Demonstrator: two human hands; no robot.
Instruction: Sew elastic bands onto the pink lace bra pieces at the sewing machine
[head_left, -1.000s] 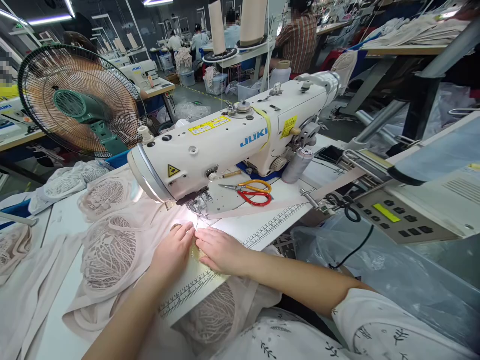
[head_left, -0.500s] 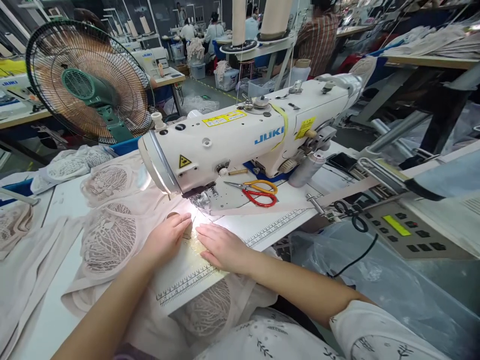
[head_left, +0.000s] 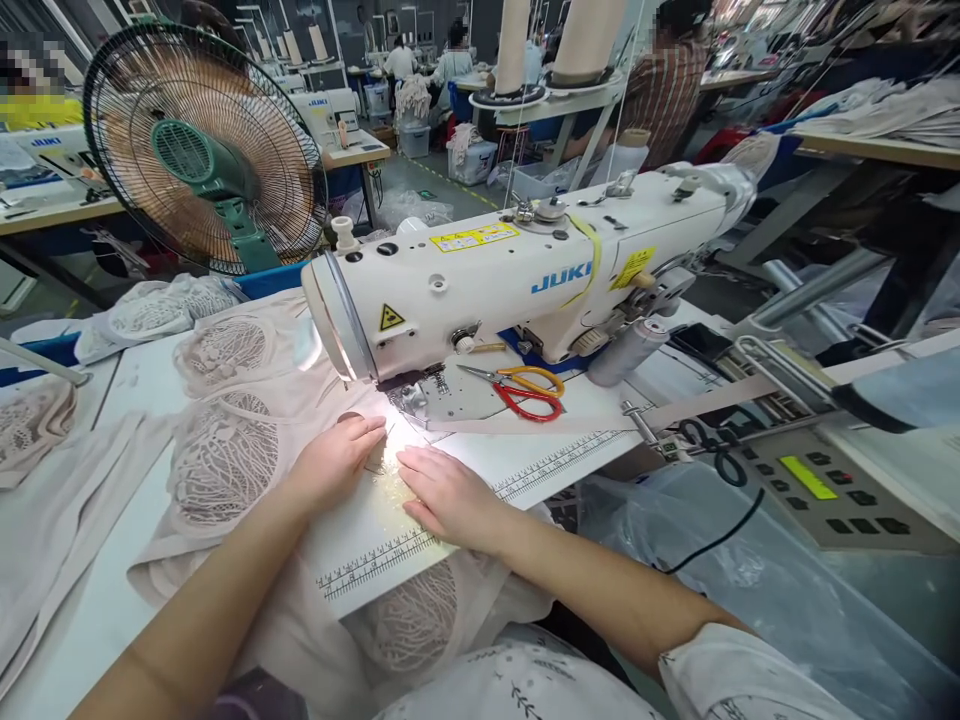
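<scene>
A white sewing machine (head_left: 480,285) stands across the table, its lamp lighting the needle area. My left hand (head_left: 341,460) lies with stretched fingers at the edge of a pale pink lace bra (head_left: 225,465), just in front of the presser foot (head_left: 405,400). My right hand (head_left: 450,500) rests flat on the bright white tabletop, fingers extended toward the needle. The tips of both hands are close together but apart. What lies under the fingers is partly hidden and washed out by the light. A pale pink elastic band (head_left: 525,425) runs from the right toward the needle.
Scissors (head_left: 525,390) with orange and red handles lie on the machine bed beside a grey thread cone (head_left: 628,350). A printed ruler (head_left: 382,560) lines the table's front edge. A control panel (head_left: 832,490) is at right, a large fan (head_left: 202,150) at back left. Other people work behind.
The camera view has shifted, so the machine appears farther right. My left hand has slid slightly forward over the small tan bit by its fingertips; my right hand is almost unchanged.
</scene>
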